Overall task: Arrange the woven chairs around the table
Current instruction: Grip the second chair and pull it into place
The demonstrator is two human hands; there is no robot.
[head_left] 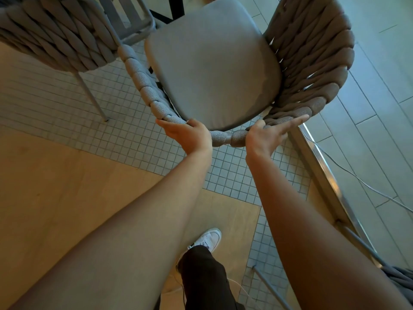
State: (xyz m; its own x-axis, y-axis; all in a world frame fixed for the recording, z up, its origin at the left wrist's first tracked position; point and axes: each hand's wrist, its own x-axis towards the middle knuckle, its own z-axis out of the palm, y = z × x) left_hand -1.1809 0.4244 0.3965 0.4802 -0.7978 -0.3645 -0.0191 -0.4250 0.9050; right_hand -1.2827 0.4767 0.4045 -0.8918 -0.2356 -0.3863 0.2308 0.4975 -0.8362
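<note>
Woven chair rim gripped by left hand and right hand.

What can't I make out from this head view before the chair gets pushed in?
- Table: only dark legs show; top cut off by the upper edge.
- Held chair: front legs hidden under its cushion.
- Second chair: cropped by the left edge.
- Right hand: grip unclear, index finger extended.

two woven chairs, one cushion, two hands, one shoe
</note>
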